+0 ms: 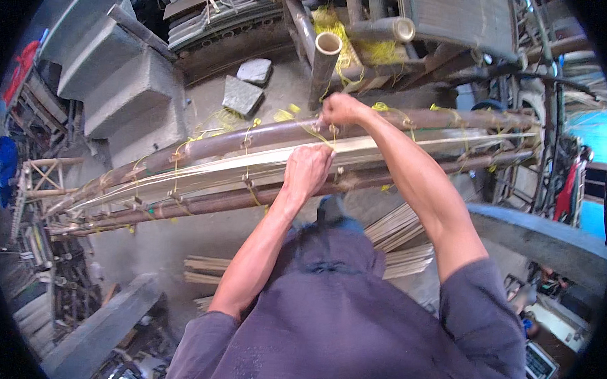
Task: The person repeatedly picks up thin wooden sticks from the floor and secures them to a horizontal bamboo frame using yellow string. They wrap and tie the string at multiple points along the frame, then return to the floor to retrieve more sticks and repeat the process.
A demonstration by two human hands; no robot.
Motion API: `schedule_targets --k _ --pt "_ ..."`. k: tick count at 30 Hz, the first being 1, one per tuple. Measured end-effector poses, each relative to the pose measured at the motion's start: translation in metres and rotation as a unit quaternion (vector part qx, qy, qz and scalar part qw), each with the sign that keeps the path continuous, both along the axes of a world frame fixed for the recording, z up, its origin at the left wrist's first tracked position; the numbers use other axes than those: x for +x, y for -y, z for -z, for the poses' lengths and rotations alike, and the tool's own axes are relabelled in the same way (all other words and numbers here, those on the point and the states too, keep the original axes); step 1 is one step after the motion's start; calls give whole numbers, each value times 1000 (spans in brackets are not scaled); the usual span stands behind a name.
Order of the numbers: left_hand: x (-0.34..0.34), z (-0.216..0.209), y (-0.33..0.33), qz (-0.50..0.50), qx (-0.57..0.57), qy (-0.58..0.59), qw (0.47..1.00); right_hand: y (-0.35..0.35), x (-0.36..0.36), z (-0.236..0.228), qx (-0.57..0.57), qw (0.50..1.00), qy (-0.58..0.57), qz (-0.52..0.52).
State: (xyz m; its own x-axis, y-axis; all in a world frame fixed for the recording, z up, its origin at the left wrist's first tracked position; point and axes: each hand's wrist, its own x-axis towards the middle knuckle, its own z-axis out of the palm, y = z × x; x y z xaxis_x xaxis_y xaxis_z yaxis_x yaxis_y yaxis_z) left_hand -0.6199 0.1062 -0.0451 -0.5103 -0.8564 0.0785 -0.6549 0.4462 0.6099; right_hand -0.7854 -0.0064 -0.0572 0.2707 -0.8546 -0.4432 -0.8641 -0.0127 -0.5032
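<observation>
Two long brown bamboo poles, the far one (272,132) and the near one (215,204), run side by side across the view. Between them lies a bundle of thin pale strips (250,159), bound to the poles at intervals with yellow cord (257,123). My left hand (309,169) is closed at the strips, and a piece of yellow cord runs to its fingertips. At the far pole my right hand (344,110) is bent into a fist, just beyond the left. What its fingers hold is hidden.
Upright cut bamboo (327,48) stands just beyond my right hand. Concrete steps (128,90) rise at the left. Two grey stone blocks (242,95) lie on the floor past the far pole. Bundles of pale slats (409,262) lie near my body. A concrete beam (104,330) is lower left.
</observation>
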Motion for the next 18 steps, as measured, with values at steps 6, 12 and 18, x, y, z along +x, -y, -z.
schedule_targets --k 6,12,18 --pt "22 9 -2 -55 48 13 997 -128 35 -56 30 856 513 59" --pt "-2 -29 39 -67 352 -310 881 -189 73 19 -5 964 216 -155" --pt "-16 60 142 -169 524 -225 804 -204 55 35 -54 969 154 -188"
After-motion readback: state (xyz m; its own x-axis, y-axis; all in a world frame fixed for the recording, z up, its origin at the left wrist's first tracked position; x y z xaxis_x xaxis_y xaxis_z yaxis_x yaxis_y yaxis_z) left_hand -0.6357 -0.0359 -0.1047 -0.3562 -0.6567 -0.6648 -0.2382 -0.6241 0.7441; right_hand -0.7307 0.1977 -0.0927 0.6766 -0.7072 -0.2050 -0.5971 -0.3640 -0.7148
